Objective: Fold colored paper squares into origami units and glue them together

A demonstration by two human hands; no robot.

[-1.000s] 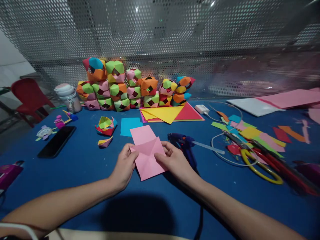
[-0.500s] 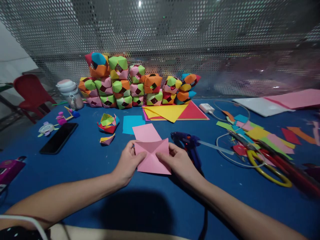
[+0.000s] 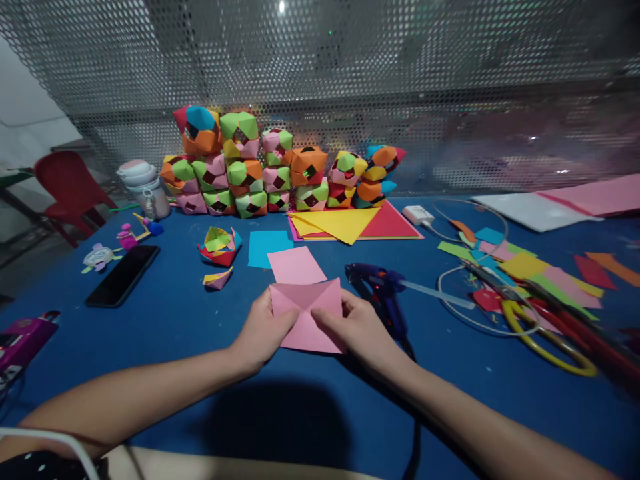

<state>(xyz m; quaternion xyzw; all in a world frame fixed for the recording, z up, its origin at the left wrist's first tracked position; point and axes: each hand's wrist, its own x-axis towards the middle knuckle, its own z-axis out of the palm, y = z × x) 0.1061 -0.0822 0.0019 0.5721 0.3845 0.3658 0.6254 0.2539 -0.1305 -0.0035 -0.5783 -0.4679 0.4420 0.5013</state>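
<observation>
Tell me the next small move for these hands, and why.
Probably ease the sides of the held pink sheet inward along its creases: the left hand and right hand grip opposite sides, thumbs near the middle, where creases meet.

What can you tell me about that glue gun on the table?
The glue gun looks like dark blue plastic, with a small reddish light on its body. It lies on the blue table, nozzle pointing left. A long translucent glue stick juts from its rear, and a dark cord trails toward the near edge. The right hand is beside its handle; whether they touch is unclear.
</observation>
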